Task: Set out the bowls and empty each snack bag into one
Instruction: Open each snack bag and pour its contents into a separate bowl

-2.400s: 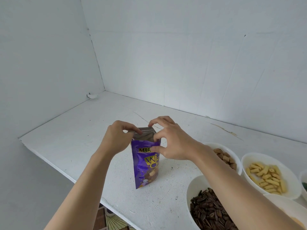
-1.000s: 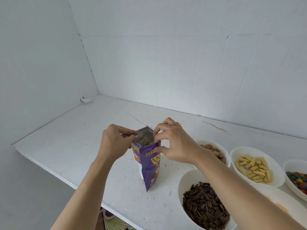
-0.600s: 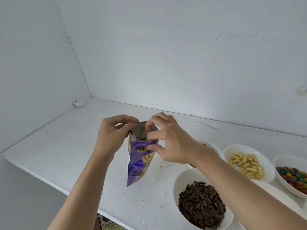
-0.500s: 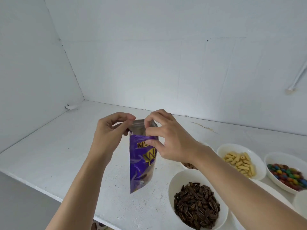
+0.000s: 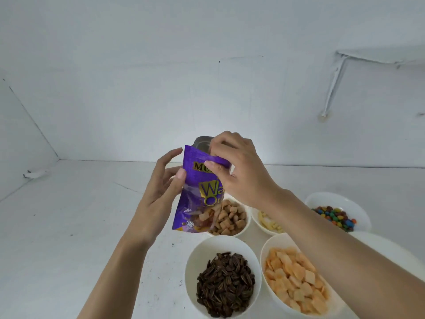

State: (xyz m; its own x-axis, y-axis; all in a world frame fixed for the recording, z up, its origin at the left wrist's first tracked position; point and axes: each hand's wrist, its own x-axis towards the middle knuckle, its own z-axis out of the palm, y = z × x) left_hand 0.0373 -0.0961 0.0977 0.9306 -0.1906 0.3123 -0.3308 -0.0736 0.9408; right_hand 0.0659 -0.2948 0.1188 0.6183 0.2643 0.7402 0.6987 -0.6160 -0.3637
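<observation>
Snack bag (image 5: pixel 195 180), pinched at its open top by the right hand (image 5: pixel 239 176), hangs beside the brown-bites bowl (image 5: pixel 240 231), straight-fingered left hand (image 5: pixel 158 199) steadying it, seemingly for pouring.

Glossy purple foil snack bag (image 5: pixel 199 194), silvery inside; smooth glossy white bowls (image 5: pixel 192 268); scuffed matt table (image 5: pixel 69 226).

2 bare, slender forearms (image 5: pixel 333 245) end in the left hand (image 5: pixel 158 196) and right hand (image 5: pixel 239 171), fingernails short and plain.
</observation>
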